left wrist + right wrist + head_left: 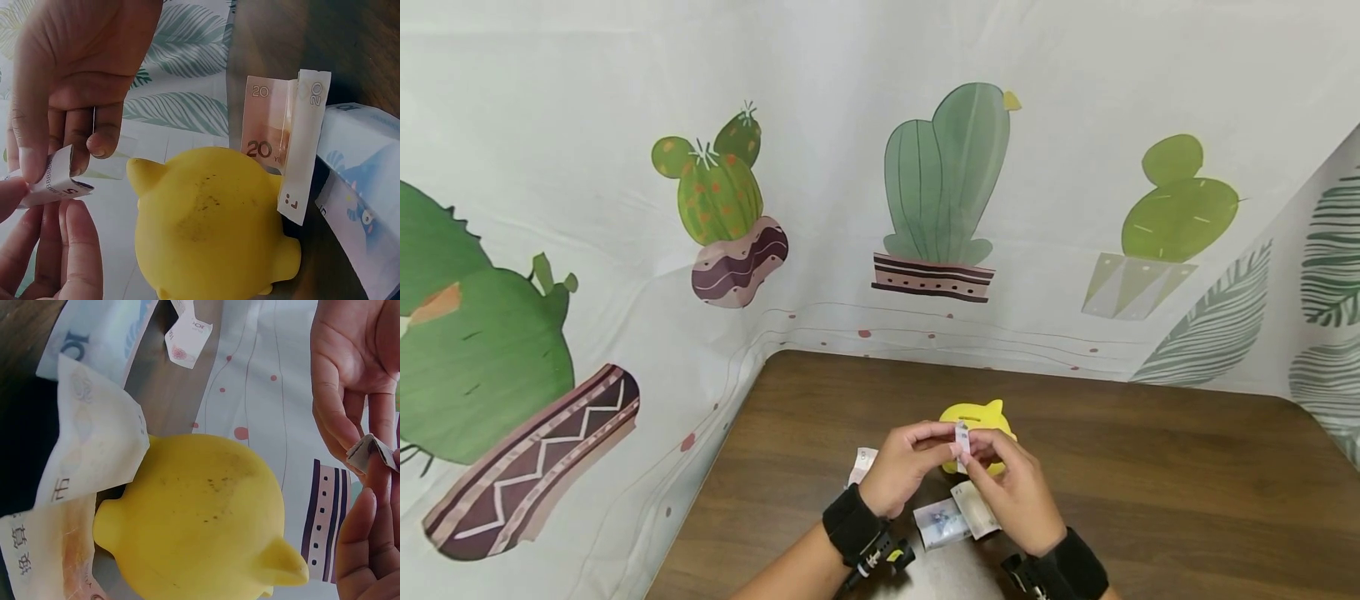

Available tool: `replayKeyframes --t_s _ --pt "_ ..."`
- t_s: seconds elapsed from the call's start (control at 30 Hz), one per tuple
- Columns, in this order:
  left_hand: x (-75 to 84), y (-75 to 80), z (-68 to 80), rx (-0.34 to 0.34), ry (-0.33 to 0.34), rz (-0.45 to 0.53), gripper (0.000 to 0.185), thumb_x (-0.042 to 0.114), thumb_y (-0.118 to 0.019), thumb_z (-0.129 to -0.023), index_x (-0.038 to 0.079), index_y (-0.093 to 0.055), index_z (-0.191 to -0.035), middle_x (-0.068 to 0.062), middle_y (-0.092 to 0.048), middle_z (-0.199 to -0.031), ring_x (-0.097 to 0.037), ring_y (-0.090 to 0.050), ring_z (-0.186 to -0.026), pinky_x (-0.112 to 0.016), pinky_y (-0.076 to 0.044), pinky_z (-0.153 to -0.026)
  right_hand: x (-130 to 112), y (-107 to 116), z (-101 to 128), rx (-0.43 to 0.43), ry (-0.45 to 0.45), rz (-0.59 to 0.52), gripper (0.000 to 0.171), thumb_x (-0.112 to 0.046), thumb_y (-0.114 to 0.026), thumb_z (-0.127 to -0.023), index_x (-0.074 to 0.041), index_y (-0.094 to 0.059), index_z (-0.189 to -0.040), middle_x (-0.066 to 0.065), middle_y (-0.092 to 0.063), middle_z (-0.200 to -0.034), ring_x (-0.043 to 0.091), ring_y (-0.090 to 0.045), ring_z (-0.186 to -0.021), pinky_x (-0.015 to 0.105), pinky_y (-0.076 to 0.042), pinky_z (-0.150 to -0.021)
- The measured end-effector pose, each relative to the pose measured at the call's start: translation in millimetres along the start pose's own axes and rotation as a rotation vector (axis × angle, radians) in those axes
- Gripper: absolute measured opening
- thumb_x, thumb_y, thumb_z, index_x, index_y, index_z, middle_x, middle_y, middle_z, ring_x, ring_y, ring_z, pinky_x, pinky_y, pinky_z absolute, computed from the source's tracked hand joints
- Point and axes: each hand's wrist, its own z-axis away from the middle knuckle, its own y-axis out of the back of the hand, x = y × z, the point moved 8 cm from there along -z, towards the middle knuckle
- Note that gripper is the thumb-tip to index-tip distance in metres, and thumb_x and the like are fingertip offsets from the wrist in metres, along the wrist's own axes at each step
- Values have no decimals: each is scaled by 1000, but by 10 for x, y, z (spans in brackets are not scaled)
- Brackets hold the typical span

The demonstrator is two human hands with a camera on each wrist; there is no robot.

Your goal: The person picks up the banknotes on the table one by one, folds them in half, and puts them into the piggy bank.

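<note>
My left hand [891, 471] and right hand [1015, 487] pinch a small folded banknote [962, 437] between thumbs and fingertips. It overlaps the yellow piggy bank [976, 412], whose slot shows on top. In the left wrist view, the left fingers [81, 250] hold the note from below and the right hand [81, 69] reaches in from above. The right wrist view shows the note's creased end [361, 455] between both hands. Beside the piggy bank stands a folded reddish 20 note [265, 119], and next to it a blue-printed note [362, 162].
On the brown wooden table [1150, 475], a creased pale note [976, 510] overlaps the bluish note [942, 525] in front of the piggy bank. Another folded note [863, 460] lies left, partly behind my left hand. A white cactus-print cloth [827, 167] hangs behind the table.
</note>
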Motion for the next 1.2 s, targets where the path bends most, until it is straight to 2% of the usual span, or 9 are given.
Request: replayKeyframes --t_s 0.27,0.47,0.73,0.83,1.0,1.2 --pt "-8 -2 -10 1 -2 8 36 6 -67 -93 -9 -64 -126 -17 -70 -118 -10 -68 -100 -22 -56 -90 36 -28 7 -30 -33 3 26 -4 -72 -92 -16 -66 -114 -3 -69 -98 2 -61 -84 25 -55 -55" --pt "-15 5 -10 22 7 -16 32 10 -69 -93 -7 -68 -120 -10 -73 -110 -10 -68 -96 -24 -56 -88 63 -50 9 -54 -72 11 22 -6 -72 -92 -17 -64 -109 -5 -68 -95 1 -60 -83 25 -55 -56" --pt "-24 10 -13 22 6 -24 31 11 -70 -93 -6 -68 -118 -5 -72 -106 -10 -67 -95 -25 -56 -87 28 -56 11 -27 8 39 26 -1 -76 -88 -16 -65 -106 -7 -64 -94 2 -58 -82 24 -55 -63" --pt "-7 17 -17 25 -3 -30 30 11 -70 -94 -6 -68 -118 -3 -71 -105 -10 -66 -95 -27 -56 -89 33 -53 4 -7 16 37 28 -1 -77 -86 -14 -63 -106 -5 -61 -94 2 -56 -81 24 -53 -62" --pt "35 33 -19 35 -14 -36 29 12 -69 -94 -6 -68 -116 1 -69 -101 -9 -64 -93 -33 -55 -91 93 -42 -7 2 -65 23 29 -7 -77 -88 -13 -60 -110 0 -61 -93 3 -56 -81 24 -51 -61" --pt "36 39 -22 39 -12 7 30 12 -69 -94 -7 -66 -117 3 -68 -101 -10 -64 -95 -29 -55 -89 157 -86 -1 -61 -155 -17 26 -14 -74 -92 -13 -58 -112 -4 -70 -93 1 -64 -85 26 -57 -67"
